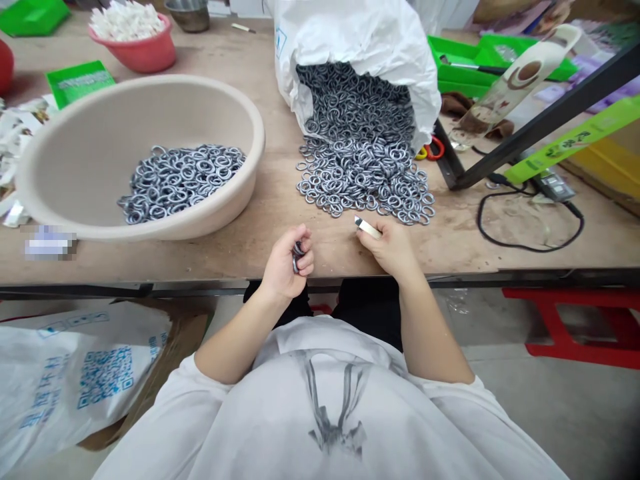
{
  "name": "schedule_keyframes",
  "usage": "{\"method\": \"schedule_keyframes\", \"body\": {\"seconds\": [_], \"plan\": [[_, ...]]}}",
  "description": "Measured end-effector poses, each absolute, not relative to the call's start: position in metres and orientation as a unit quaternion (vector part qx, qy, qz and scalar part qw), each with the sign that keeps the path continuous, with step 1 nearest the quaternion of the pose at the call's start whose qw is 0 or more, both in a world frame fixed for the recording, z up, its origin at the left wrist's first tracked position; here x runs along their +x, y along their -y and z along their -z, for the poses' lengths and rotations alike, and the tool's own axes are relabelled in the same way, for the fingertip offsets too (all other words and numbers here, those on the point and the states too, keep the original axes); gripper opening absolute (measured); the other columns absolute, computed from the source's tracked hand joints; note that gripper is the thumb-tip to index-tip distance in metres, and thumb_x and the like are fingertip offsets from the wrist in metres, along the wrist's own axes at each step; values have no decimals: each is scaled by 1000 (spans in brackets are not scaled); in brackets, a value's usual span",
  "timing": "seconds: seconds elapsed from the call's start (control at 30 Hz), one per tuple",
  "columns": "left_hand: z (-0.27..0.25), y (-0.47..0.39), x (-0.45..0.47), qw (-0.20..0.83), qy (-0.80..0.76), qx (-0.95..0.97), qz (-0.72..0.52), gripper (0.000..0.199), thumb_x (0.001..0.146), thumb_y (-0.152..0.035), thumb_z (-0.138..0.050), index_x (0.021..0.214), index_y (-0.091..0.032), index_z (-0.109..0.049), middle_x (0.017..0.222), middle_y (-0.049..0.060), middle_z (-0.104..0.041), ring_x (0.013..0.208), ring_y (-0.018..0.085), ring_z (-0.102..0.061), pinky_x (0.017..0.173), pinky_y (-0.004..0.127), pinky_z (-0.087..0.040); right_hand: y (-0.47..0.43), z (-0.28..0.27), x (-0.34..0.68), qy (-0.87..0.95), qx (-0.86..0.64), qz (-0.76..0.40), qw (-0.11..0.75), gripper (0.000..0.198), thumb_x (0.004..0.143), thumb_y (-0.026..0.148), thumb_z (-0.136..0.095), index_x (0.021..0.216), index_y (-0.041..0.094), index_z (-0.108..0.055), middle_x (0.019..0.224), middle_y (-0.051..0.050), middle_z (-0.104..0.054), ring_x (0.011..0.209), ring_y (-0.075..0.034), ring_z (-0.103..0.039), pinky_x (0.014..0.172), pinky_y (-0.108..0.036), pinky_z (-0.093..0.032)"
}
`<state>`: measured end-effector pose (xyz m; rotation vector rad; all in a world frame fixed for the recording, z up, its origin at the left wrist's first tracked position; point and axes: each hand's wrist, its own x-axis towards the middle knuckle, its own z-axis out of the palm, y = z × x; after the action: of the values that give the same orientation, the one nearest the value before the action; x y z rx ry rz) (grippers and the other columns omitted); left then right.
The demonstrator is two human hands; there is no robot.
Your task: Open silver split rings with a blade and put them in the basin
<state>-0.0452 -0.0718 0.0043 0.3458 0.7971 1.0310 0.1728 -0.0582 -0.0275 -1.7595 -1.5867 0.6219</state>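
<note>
Close to the table's front edge, my left hand [284,268] is curled around a few dark grey rings [297,257], partly hidden by the fingers. To its right, my right hand [395,250] grips a small knife [369,229] with a cream handle and a short dark blade pointing left. Just beyond that hand lies a heap of loose grey rings [367,175]. They spill from the mouth of a white sack [350,33] lying on its side. A wide beige basin [250,180], left of my left hand, holds a pile of similar rings [187,180].
A pink bowl [150,59] of white pieces and a metal bowl [189,15] stand behind the basin. At right are a dark metal bar [530,123], a clear bottle [520,80], red-handled scissors [436,148] and a black cable [505,247]. A red stool [565,333] stands below.
</note>
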Motion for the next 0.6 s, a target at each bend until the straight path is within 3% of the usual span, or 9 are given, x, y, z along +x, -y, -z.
{"method": "schedule_keyframes", "body": {"seconds": [0.13, 0.27, 0.33, 0.43, 0.6], "plan": [[7, 78, -34, 729, -391, 280, -487, 31, 72, -34, -82, 77, -18, -56, 53, -11, -37, 39, 2, -23, 38, 16, -14, 71, 20, 151, 482, -542, -494, 479, 34, 70, 50, -76, 71, 18, -65, 54, 5, -46, 45, -7, -28, 43, -23, -19], [16, 83, -25, 684, -371, 398, -486, 31, 78, -43, -78, 76, -14, -67, 69, -1, -59, 58, 6, -47, 52, 17, -34, 83, 17, 125, 387, -455, -615, 514, 41, 62, 52, -85, 69, 18, -63, 55, 7, -44, 43, -4, -22, 38, -21, -13], [17, 85, -25, 675, -365, 414, -490, 34, 78, -47, -77, 74, -14, -68, 72, 1, -61, 63, 7, -49, 54, 18, -35, 86, 18, 116, 380, -448, -604, 538, 40, 64, 51, -85, 69, 19, -63, 54, 7, -42, 43, -4, -23, 37, -20, -15], [15, 85, -28, 696, -347, 390, -493, 40, 77, -54, -76, 74, -15, -64, 63, -3, -52, 52, 5, -38, 46, 17, -26, 89, 19, 107, 408, -452, -536, 584, 36, 70, 50, -83, 73, 19, -64, 56, 6, -47, 45, -5, -32, 40, -20, -26], [13, 82, -32, 818, -298, 310, -382, 48, 78, -63, -71, 83, -18, -55, 58, -8, -39, 41, 3, -20, 37, 15, -13, 93, 22, 100, 468, -465, -452, 601, 30, 79, 49, -75, 80, 21, -65, 70, 2, -62, 62, -11, -55, 61, -25, -47]]}}
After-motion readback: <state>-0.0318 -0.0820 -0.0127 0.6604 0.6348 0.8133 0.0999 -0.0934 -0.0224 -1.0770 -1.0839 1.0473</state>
